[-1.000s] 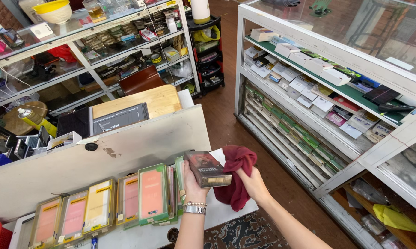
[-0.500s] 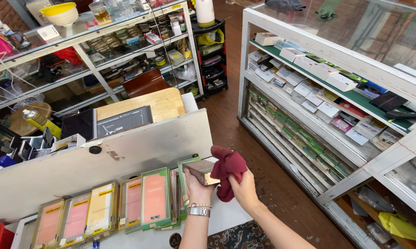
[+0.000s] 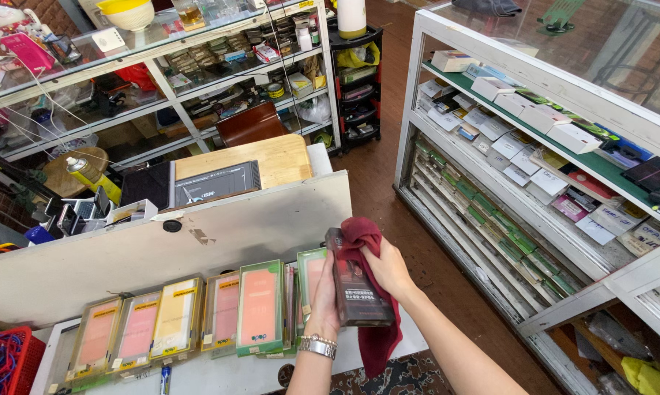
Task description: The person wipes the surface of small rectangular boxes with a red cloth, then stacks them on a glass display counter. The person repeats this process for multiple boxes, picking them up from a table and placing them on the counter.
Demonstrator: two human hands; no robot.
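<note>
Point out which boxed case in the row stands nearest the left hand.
The green-framed box at the row's right end, partly hidden behind the left hand; the other boxes stand farther left.

Boxed phone cases point(image 3: 260, 307) (green-edged), glass display cabinet point(image 3: 557, 139), yellow bowl point(image 3: 129, 12)

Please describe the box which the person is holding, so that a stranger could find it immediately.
Start at the white counter with its upright row of flat packages. At the row's right end, the left hand holds a dark, glossy box, with a dark red cloth pressed against it by the right hand. Its neighbours are pale pink and yellow.
</note>
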